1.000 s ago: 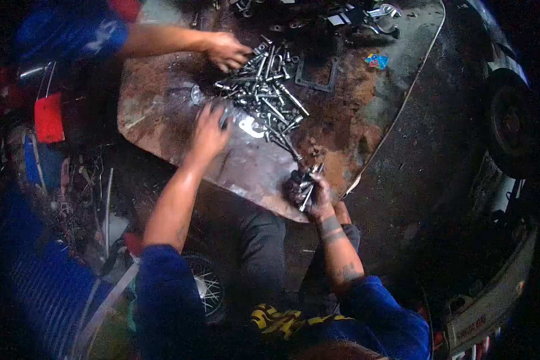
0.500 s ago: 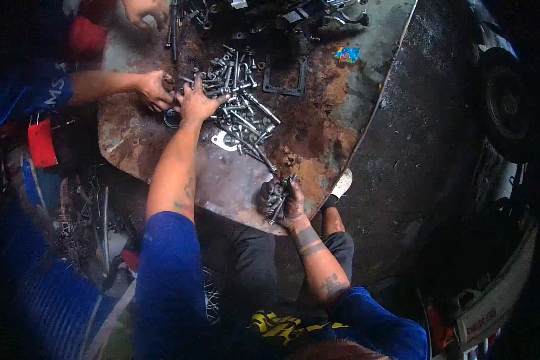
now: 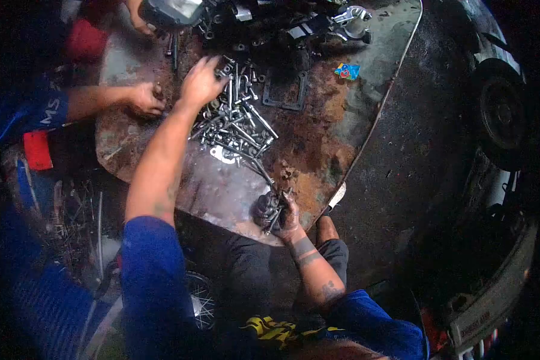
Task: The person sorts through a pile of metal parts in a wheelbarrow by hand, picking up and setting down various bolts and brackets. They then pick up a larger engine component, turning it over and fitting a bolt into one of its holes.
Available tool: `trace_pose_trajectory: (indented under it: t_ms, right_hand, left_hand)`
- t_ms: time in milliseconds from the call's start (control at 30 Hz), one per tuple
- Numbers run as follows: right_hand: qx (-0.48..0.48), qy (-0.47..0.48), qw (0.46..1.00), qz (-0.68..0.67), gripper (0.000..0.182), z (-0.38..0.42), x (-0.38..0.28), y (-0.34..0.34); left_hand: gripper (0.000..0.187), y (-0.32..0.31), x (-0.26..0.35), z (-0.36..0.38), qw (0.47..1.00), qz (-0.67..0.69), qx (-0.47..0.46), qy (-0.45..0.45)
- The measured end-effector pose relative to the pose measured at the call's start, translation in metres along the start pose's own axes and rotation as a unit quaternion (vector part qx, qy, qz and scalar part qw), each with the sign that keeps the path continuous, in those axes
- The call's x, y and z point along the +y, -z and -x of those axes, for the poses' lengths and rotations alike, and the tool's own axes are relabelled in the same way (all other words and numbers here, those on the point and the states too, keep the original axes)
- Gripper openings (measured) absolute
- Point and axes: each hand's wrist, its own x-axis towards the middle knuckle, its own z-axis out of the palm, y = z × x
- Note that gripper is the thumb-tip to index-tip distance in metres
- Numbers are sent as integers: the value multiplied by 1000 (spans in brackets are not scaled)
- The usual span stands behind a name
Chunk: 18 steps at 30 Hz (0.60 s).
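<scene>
My left hand (image 3: 203,83) reaches over the upper left edge of a heap of metal bolts (image 3: 240,126), its thumb and fingers apart at the bolts there. I cannot see anything held in it. Low on the table, near its front edge, my right hand (image 3: 280,215) is cupped around a handful of bolts (image 3: 273,217); its fingers are dark with grease. A flat silver gasket-shaped plate (image 3: 223,155) lies at the lower side of the heap. To the right of the bolts sits a dark rectangular frame-like gasket (image 3: 285,91).
A co-worker's hand (image 3: 145,99) rests at the left of the worn metal table (image 3: 210,192); another hand (image 3: 139,21) is at a dark boxy part (image 3: 173,11). Dark metal parts (image 3: 342,24) line the back. A blue wrapper (image 3: 347,71) lies right; a wheel (image 3: 504,111) stands beyond.
My left hand has moved up and away from the co-worker's hand, uncovering more bolts. The co-worker's hand drew back slightly left. A dark boxy part has come into view at the top.
</scene>
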Motion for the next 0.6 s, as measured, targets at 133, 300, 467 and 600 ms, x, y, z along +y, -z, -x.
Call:
trace_pose_trajectory:
  t_ms: [133, 300, 467, 600]
  right_hand:
    - [-81, 11, 996, -37, 36, 1, -2, 0]
    - [-79, 15, 996, -45, 35, 5, 0, 12]
    - [74, 2, 997, 8, 37, 6, 1, 0]
    - [-114, -36, 990, -72, 33, -1, -1, 13]
  left_hand:
    - [60, -14, 53, -31, 998, -43, -33, 10]
    - [47, -46, 42, -12, 992, -72, 39, -91]
    - [59, -28, 27, 36, 989, -97, -48, -103]
    - [67, -43, 13, 57, 994, -77, -67, -28]
